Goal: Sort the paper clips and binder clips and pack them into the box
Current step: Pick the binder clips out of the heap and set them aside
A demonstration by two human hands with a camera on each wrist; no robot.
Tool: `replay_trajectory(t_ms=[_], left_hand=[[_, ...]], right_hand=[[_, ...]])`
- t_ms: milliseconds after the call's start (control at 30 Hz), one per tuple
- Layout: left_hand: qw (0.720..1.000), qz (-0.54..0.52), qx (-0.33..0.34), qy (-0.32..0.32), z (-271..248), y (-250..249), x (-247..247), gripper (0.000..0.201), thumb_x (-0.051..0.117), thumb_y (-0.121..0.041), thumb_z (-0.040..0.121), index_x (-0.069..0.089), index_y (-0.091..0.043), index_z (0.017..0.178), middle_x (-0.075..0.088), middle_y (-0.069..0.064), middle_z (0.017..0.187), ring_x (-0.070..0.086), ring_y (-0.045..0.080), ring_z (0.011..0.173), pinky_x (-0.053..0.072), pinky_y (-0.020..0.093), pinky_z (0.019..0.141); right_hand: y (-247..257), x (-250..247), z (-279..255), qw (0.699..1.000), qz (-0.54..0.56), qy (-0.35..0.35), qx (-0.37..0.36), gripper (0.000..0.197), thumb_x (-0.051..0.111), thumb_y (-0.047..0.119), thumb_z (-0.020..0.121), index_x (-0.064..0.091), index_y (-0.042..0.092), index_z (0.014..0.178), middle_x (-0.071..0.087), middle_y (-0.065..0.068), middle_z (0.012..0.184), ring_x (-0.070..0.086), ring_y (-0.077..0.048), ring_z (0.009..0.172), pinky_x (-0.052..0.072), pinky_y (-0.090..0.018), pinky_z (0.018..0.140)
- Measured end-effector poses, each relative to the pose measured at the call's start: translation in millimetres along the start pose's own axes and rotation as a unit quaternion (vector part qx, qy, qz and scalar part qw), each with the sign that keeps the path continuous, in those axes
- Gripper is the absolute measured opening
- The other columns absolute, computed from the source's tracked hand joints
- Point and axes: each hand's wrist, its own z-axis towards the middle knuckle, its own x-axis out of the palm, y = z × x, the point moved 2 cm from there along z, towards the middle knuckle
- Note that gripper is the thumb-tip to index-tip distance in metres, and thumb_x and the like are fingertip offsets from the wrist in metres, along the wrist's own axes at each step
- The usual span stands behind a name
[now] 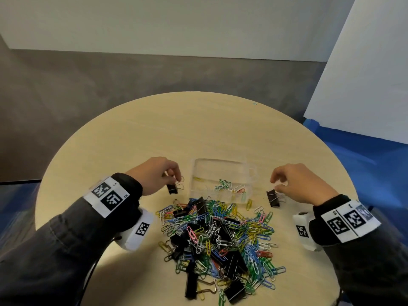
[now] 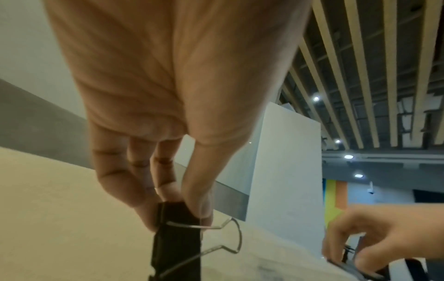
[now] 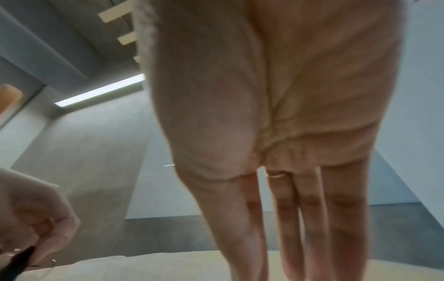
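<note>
My left hand (image 1: pixel 176 181) pinches a black binder clip (image 1: pixel 172 188) between thumb and fingers, just left of the clear plastic box (image 1: pixel 194 173); the left wrist view shows the clip (image 2: pixel 177 247) held at its top with its wire handles out to the right. My right hand (image 1: pixel 279 186) is on the box's right. Its curled fingertips are at the wire handles of a second black binder clip (image 1: pixel 272 198), which sits low over the table. The box has a few coloured paper clips inside. A mixed pile of clips (image 1: pixel 217 239) lies in front of it.
The round light wooden table (image 1: pixel 176 129) has bare surface behind the box and at both sides. A yellow paper clip (image 1: pixel 249 204) lies loose by the box's near right corner. Grey floor and white walls surround the table.
</note>
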Motion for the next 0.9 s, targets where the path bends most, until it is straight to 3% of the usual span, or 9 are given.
replay_trajectory(t_ms=[100,167,267,367,467,600,733,900], left_hand=[[0.999,0.015,-0.04,0.018,4.0,17.6,1.8,0.012,0.053,-0.016,0.096,0.063,-0.021,0.098,0.057,-0.006,0.091,0.055,0.016,0.086,0.037,0.024,0.068],[0.998,0.011,-0.052,0.022,5.8,23.4,5.4,0.013,0.051,-0.015,0.096,0.063,-0.02,0.099,0.061,-0.003,0.095,0.056,0.016,0.087,0.037,0.024,0.071],[0.998,0.025,-0.052,0.027,6.6,23.8,12.0,0.013,0.051,-0.017,0.096,0.062,-0.02,0.102,0.06,0.0,0.102,0.054,0.015,0.087,0.037,0.024,0.076],[0.997,0.072,-0.026,0.003,6.9,16.2,12.4,0.012,0.056,-0.025,0.094,0.061,-0.021,0.105,0.051,-0.002,0.103,0.052,0.016,0.093,0.037,0.024,0.078],[0.998,0.061,0.008,-0.009,2.9,1.1,9.9,0.006,0.061,-0.025,0.091,0.061,-0.02,0.095,0.055,-0.004,0.093,0.055,0.016,0.085,0.039,0.023,0.071],[0.995,0.042,0.005,0.086,-2.8,-14.4,22.2,0.019,0.073,-0.034,0.08,0.066,-0.021,0.092,0.065,-0.007,0.088,0.061,0.014,0.083,0.047,0.026,0.07],[0.988,0.092,-0.02,0.122,-3.8,-18.0,33.7,0.031,0.08,-0.034,0.072,0.065,-0.023,0.096,0.065,-0.007,0.094,0.062,0.015,0.087,0.047,0.027,0.07],[0.989,0.085,-0.02,0.12,-5.1,-18.9,33.9,0.031,0.081,-0.026,0.072,0.065,-0.021,0.097,0.061,-0.007,0.088,0.061,0.016,0.081,0.044,0.026,0.065]], right_hand=[[29.6,-1.6,-7.2,0.994,-0.01,-0.036,-0.101,0.006,0.065,0.021,0.087,0.065,0.027,0.088,0.055,0.009,0.091,0.055,-0.008,0.088,0.044,-0.024,0.076],[54.2,2.3,-16.3,0.986,0.029,0.009,-0.162,0.003,0.066,0.022,0.088,0.068,0.026,0.088,0.063,0.01,0.089,0.058,-0.004,0.082,0.047,-0.019,0.071],[79.5,18.8,-27.3,0.97,0.085,0.093,-0.206,0.015,0.068,0.023,0.087,0.068,0.027,0.101,0.065,0.015,0.097,0.061,0.0,0.085,0.048,-0.013,0.071],[93.7,33.5,-29.3,0.962,0.089,0.089,-0.241,0.037,0.064,0.019,0.09,0.058,0.034,0.123,0.057,0.016,0.119,0.057,-0.001,0.092,0.052,-0.022,0.083],[105.2,42.3,-25.4,0.96,0.076,0.089,-0.254,0.042,0.059,0.017,0.093,0.054,0.035,0.13,0.054,0.01,0.127,0.057,-0.002,0.09,0.051,-0.027,0.089],[116.5,44.0,-16.1,0.97,0.082,0.066,-0.221,0.028,0.062,0.024,0.092,0.066,0.022,0.119,0.065,0.001,0.113,0.063,-0.009,0.088,0.053,-0.028,0.085],[119.5,40.6,-4.4,0.969,0.133,0.055,-0.202,0.014,0.072,0.02,0.085,0.076,0.015,0.097,0.074,0.0,0.091,0.062,-0.001,0.074,0.05,-0.012,0.07],[107.0,28.6,-4.7,0.935,0.289,0.067,-0.197,0.007,0.077,0.012,0.079,0.076,0.013,0.086,0.075,-0.002,0.079,0.071,-0.012,0.073,0.058,-0.027,0.077]])
